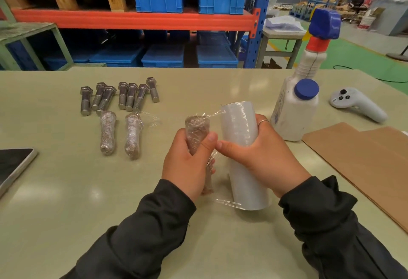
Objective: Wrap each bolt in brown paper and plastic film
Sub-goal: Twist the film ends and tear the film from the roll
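At frame centre, left hand [187,163] grips the wrapped bolt [196,133]; right hand [262,155] grips the film roll [242,128] just beside it.

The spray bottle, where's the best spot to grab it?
Probably the narrow ribbed neck of the spray bottle, just under the blue trigger head. It stands upright and the body below is wide. Come from the right side, since the film roll and the right hand crowd its left.

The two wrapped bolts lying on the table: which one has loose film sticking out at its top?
The right wrapped bolt, nearer the left hand; the left wrapped bolt has none.
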The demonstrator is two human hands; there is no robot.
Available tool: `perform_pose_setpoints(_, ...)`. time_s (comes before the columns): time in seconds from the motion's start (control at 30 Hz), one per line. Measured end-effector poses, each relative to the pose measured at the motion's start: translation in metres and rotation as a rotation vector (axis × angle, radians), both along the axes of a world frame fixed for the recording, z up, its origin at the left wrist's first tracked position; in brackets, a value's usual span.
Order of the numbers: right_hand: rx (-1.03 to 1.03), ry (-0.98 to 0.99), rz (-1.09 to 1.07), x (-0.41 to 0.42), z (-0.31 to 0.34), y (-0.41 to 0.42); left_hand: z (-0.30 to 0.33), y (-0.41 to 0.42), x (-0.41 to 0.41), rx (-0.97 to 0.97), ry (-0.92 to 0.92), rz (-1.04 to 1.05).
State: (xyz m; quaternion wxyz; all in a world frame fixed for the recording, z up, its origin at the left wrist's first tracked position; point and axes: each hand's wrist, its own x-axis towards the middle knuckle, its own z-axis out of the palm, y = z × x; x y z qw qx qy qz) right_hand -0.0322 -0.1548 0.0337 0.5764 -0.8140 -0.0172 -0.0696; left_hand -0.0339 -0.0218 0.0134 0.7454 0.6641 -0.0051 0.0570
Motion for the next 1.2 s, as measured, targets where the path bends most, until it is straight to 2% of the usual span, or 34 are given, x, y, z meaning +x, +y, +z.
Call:
perform_pose_setpoints(0.23,-0.134,-0.025,-0.073,0.0,-0.001,0.006,0.004,0.004,-0.008,0.252,-0.15,0.125)
perform_pose_setpoints(0.4,-0.138,-0.015,-0.089,0.003,-0.002,0.007,0.007,0.006,-0.01,0.408,-0.233,0.178)
perform_pose_setpoints(1.07,-0.243,0.056,-0.141,0.015,-0.005,0.015,0.012,0.008,-0.012,0.551,-0.331,0.228)
perform_pose_setpoints(1.2,-0.354,0.072,-0.169,0.025,-0.005,0.015,0.019,0.0,-0.018,0.583,-0.42,0.212)
